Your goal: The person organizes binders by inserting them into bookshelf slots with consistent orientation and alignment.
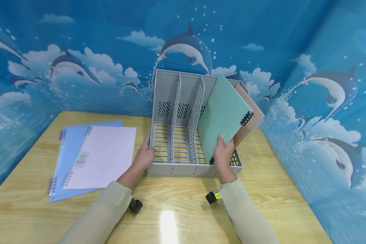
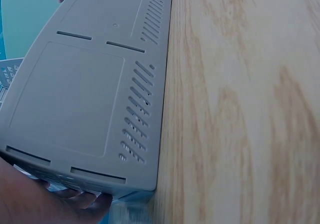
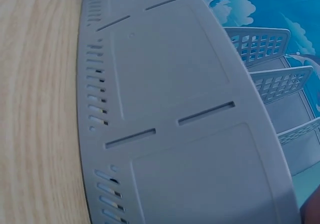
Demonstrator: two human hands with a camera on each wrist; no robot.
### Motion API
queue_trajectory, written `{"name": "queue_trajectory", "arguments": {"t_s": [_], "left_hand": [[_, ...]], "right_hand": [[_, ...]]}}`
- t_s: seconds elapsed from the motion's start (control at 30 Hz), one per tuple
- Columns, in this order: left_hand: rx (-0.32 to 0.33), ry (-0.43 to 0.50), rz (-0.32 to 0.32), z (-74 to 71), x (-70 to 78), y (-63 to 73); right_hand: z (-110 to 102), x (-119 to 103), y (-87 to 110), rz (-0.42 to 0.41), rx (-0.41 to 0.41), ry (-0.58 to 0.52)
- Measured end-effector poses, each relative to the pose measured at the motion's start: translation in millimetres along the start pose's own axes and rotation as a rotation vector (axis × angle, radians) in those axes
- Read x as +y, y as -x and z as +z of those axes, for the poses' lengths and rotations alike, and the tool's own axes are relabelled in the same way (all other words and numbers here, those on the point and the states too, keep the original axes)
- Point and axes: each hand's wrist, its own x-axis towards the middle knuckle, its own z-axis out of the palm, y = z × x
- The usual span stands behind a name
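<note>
A grey plastic file organizer [image 1: 184, 170] with upright dividers [image 1: 198, 117] stands on the table. My left hand [image 1: 144, 156] grips its left side wall; in the left wrist view the fingers [image 2: 82, 201] curl around that end. With the thumb on its cover, my right hand [image 1: 224, 154] holds a green spiral notebook [image 1: 225, 106] near the bottom front edge. That notebook leans to the right inside a right-hand section. Behind it, a brown spiral notebook [image 1: 250, 117] also tilts right. The right wrist view shows mostly the organizer's front panel [image 3: 170, 69], and the right fingers are largely hidden.
Left of the organizer, a pale pink spiral notebook [image 1: 105, 157] lies over a blue one [image 1: 59, 184] on the wooden table [image 1: 158, 217]. A dolphin-patterned backdrop [image 1: 103, 34] rises behind and along the sides.
</note>
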Motion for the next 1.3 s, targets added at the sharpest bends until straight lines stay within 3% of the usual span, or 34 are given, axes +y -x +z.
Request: {"name": "queue_trajectory", "arguments": {"t_s": [0.1,0.6,1.3], "left_hand": [[0.001,-0.006,-0.006,0.3,-0.2,-0.4],[-0.001,-0.012,-0.017,0.8,2.4,2.3],[0.009,0.012,-0.054,0.1,1.7,-0.2]], "right_hand": [[-1,8,-5.3,0.013,0.006,-0.022],[-6,6,-6.9,-0.028,0.048,-0.068],[-13,-1,0.9,-0.069,0.018,-0.197]]}}
